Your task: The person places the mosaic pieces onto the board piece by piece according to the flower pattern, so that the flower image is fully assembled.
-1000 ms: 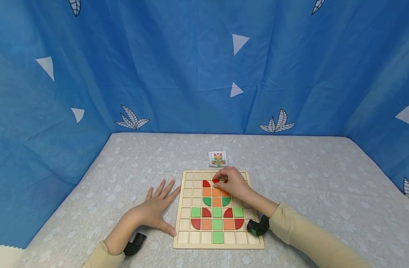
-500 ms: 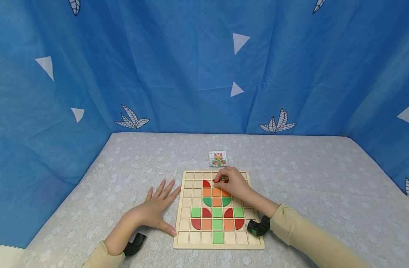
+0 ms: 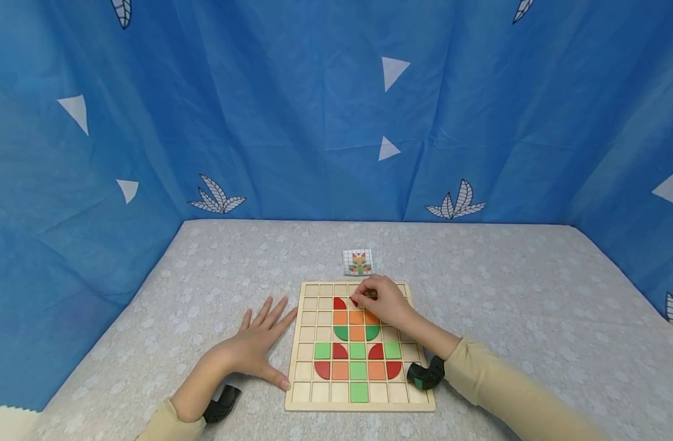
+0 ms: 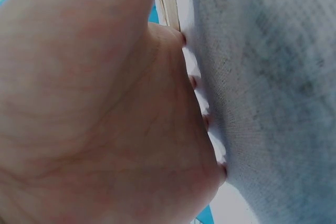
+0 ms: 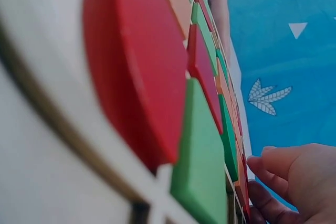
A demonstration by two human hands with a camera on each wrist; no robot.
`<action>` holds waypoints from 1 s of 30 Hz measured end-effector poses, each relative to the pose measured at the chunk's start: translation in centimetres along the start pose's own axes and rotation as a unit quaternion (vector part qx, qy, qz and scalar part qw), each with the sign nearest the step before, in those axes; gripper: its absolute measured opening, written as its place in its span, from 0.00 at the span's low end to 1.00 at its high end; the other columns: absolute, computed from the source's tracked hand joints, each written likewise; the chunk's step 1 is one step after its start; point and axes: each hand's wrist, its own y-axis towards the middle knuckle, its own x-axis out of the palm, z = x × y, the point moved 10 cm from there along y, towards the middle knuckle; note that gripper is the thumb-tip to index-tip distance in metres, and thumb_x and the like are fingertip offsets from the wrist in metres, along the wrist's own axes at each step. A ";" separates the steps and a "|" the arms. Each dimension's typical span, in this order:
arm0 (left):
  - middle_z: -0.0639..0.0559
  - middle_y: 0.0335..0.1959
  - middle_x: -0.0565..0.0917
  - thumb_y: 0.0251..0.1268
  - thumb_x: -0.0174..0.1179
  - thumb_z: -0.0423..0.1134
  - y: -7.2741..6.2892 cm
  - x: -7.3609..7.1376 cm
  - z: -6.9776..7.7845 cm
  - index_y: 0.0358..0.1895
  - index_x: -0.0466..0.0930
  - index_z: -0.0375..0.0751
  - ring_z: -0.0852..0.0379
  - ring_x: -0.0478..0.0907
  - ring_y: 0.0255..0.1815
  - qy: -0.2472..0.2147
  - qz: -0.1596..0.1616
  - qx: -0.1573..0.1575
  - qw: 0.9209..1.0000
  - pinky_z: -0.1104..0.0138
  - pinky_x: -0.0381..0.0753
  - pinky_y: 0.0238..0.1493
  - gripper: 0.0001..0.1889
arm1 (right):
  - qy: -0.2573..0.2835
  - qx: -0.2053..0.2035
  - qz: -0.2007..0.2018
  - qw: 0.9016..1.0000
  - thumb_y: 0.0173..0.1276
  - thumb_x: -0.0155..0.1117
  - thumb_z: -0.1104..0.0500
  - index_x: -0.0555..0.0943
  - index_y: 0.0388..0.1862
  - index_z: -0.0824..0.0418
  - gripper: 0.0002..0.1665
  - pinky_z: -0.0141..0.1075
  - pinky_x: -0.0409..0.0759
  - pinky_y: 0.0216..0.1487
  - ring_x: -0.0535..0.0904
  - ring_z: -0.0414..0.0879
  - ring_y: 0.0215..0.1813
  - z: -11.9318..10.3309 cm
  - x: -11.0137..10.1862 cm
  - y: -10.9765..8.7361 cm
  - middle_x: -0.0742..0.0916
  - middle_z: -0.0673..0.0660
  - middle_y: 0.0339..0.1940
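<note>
A wooden grid board lies on the table, with red, orange and green tiles set in its cells. My right hand is over the board's upper part, thumb and index finger pinching a small red tile; its exact shape is partly hidden by the fingertips. In the right wrist view, curled fingers reach the board's far end, beyond a large red quarter-round tile and a light green square tile. Fingers spread, my left hand rests on the tablecloth, its thumb and a finger touching the board's left edge.
Just behind the board lies a small pattern card printed with a coloured figure on a grid. The table has a pale flowered cloth. Blue curtains hang behind it and at both sides.
The red tile between the right fingertips has tipped and shifted slightly within the pinch. Both hands stay in nearly the same place, and the left hand and the board have not moved.
</note>
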 end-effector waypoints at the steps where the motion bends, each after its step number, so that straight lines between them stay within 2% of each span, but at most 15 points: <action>1: 0.39 0.74 0.38 0.28 0.68 0.72 0.0 0.0 0.0 0.75 0.46 0.41 0.36 0.28 0.71 -0.001 0.001 0.000 1.000 0.37 0.29 0.61 0.68 | 0.001 -0.002 0.000 1.000 0.62 0.66 0.62 0.83 0.23 0.56 0.08 0.37 0.67 0.31 0.67 0.43 0.28 -0.1 0.0 0.0 0.77 0.45 0.26; 10: 0.39 0.74 0.38 0.29 0.67 0.72 0.0 0.0 0.1 0.75 0.46 0.42 0.36 0.28 0.71 0.000 -0.006 0.001 1.000 0.36 0.29 0.61 0.67 | 0.005 0.007 -0.006 1.000 0.63 0.65 0.63 0.83 0.25 0.58 0.07 0.36 0.68 0.31 0.67 0.43 0.28 0.0 0.1 -0.1 0.77 0.46 0.26; 22: 0.39 0.74 0.38 0.29 0.66 0.73 -0.1 0.1 0.0 0.75 0.46 0.42 0.36 0.28 0.71 0.006 -0.004 0.003 1.000 0.36 0.30 0.61 0.67 | 0.021 -0.004 -0.002 1.000 0.63 0.64 0.64 0.84 0.26 0.59 0.06 0.36 0.71 0.31 0.70 0.42 0.29 -0.2 0.2 -0.1 0.79 0.47 0.28; 26: 0.39 0.74 0.37 0.29 0.65 0.74 -0.1 0.2 0.0 0.75 0.45 0.43 0.37 0.28 0.71 0.011 -0.007 0.003 1.000 0.36 0.31 0.61 0.67 | 0.032 0.004 -0.019 0.999 0.65 0.63 0.64 0.84 0.28 0.59 0.07 0.35 0.72 0.31 0.70 0.42 0.29 -0.1 0.3 -0.2 0.79 0.48 0.29; 30: 0.40 0.75 0.37 0.29 0.65 0.74 -0.1 0.2 -0.1 0.75 0.44 0.43 0.37 0.28 0.71 0.013 -0.005 0.001 1.000 0.36 0.31 0.61 0.67 | 0.053 0.025 -0.058 0.997 0.68 0.60 0.63 0.83 0.33 0.61 0.06 0.35 0.76 0.34 0.76 0.42 0.33 -0.2 0.3 -0.2 0.81 0.48 0.32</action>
